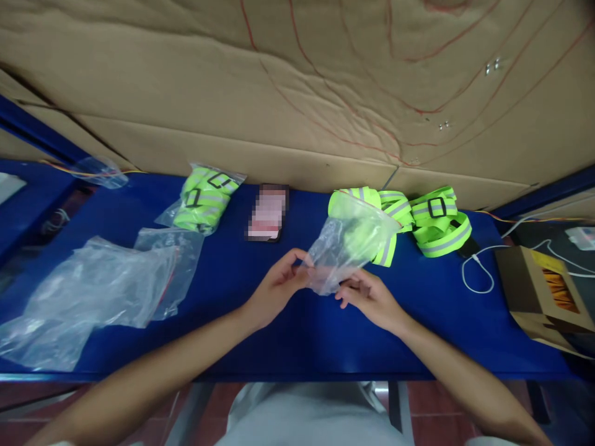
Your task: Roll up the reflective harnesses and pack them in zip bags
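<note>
Evidently the work sits at the centre of the frame, where the left hand [282,286] pinches the near left edge of a clear bag [341,241] between thumb and fingers. The right hand [372,300] has its fingers curled by the near right edge; whether they grip the film, I cannot tell. Lime straps [394,203] show behind and through the plastic. To handle it well, I would keep the film slack, part its two layers at the far, red-lined end and spare the seams, since thin plastic probably clings and splits. Loose bags [100,282] spread over the table [223,297] at lower left. Farther out come a strap coil [444,249] at right of centre, a phone [268,214] at upper centre and a bagged bundle [204,203] at upper left. No brand is readable: the phone's screen is pixelated, and the yellow label [547,260] on the cardboard box [517,279] at right is too blurred to make out
</note>
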A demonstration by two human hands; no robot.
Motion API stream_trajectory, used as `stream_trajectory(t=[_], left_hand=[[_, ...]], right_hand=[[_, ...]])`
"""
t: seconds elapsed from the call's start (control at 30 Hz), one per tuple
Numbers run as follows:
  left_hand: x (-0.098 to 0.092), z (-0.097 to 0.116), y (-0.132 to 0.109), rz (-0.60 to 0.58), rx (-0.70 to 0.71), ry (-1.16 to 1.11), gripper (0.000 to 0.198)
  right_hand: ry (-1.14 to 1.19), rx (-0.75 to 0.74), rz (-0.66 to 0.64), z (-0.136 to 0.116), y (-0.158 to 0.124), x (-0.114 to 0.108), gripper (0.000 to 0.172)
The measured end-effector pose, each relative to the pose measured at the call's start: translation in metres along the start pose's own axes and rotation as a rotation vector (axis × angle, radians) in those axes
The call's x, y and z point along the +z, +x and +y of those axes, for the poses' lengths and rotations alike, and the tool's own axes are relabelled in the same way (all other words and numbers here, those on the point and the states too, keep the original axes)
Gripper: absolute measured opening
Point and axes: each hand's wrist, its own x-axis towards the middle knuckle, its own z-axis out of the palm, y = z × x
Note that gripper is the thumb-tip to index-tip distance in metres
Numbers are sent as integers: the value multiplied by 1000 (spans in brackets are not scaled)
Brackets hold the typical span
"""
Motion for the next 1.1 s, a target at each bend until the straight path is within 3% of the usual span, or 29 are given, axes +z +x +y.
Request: stream_trajectory(t=[0.13,0.33,0.57,0.7,0.87,0.97,1.1], left_hand=[[2,-2,1,7,9,71,24],[-3,8,5,109,39,4,28],[6,1,-3,19,9,33,25],[-3,7,3,121,68,-29,26],[-21,26,14,248,167,-84,28],[-22,26,13,172,145,-101,29],[-16,13,6,-24,-64,24,31]], right_hand=[[-12,56,66,8,6,1,39],[-63,-7,164,-7,6,-7,33],[-269,-65,110,-2,-3,3,29],[-294,-92,108,-4,-1,-6,30],[-327,-148,203,-9,1,-21,30],[-264,-115,186,-8,2,-21,35],[-142,-58,-26,-4,1,-14,53]])
